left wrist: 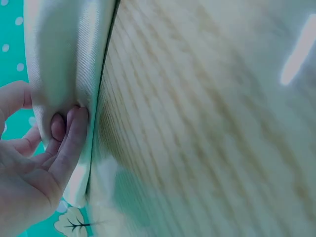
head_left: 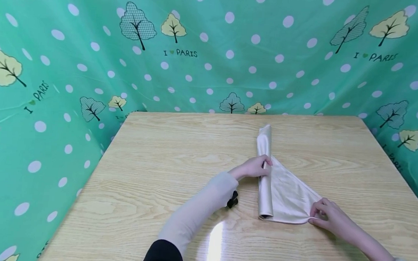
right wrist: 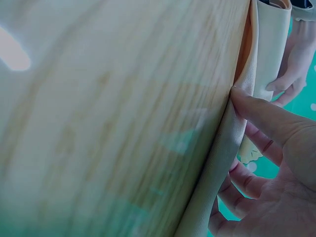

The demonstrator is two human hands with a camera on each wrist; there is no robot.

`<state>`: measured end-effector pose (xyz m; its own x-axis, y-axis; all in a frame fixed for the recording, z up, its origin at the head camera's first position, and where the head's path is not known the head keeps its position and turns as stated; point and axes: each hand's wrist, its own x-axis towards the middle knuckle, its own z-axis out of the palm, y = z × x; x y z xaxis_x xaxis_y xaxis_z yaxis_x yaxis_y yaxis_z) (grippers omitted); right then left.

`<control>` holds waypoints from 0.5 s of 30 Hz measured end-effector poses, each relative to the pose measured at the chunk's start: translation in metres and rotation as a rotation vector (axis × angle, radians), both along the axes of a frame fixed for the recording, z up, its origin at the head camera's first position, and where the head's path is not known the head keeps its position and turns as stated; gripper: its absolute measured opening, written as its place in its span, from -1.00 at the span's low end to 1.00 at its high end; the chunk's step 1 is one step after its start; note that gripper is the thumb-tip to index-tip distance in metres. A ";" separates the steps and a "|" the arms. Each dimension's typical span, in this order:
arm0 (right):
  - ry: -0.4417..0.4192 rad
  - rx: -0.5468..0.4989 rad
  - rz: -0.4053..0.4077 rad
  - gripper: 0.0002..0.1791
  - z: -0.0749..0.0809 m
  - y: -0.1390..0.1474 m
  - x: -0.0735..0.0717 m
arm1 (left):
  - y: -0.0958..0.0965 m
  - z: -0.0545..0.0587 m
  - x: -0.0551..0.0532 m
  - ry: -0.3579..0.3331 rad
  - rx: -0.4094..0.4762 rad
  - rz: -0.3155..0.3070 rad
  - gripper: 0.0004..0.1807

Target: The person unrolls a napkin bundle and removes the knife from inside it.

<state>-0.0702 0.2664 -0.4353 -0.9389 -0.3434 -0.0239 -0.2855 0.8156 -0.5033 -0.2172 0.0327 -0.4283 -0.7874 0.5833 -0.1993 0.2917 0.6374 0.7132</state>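
Observation:
A shiny off-white satin cloth (head_left: 286, 194) lies right of the middle of the table, its left part wound into an upright-running roll (head_left: 266, 197) and its right part a flat triangular flap. My left hand (head_left: 253, 166) holds the roll about halfway along, thumb and fingers round it. In the left wrist view those fingers (left wrist: 74, 140) curl at the roll's side. At the flap's near right corner, my right hand (head_left: 331, 218) pinches the edge. The right wrist view shows the thumb (right wrist: 261, 106) on the cloth's edge, with the fingertips partly hidden behind the fabric.
The pale wood-grain table (head_left: 141, 162) extends widely around the cloth. A green polka-dot curtain (head_left: 229, 57) with printed trees hangs behind it and at both sides. A bright light reflection falls on the table near the left forearm.

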 end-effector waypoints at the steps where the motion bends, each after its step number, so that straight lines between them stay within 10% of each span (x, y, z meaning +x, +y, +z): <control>1: 0.000 -0.001 0.000 -0.76 0.000 0.000 0.000 | -0.001 -0.001 0.000 -0.013 0.028 0.010 -0.71; 15: -0.015 -0.010 0.004 -0.77 0.001 0.001 -0.001 | -0.021 -0.005 0.002 -0.208 0.333 0.150 -0.64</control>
<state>-0.0712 0.2671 -0.4339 -0.9370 -0.3476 -0.0344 -0.2814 0.8094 -0.5155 -0.2147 0.0119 -0.4330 -0.8315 0.5245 -0.1830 0.0409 0.3863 0.9215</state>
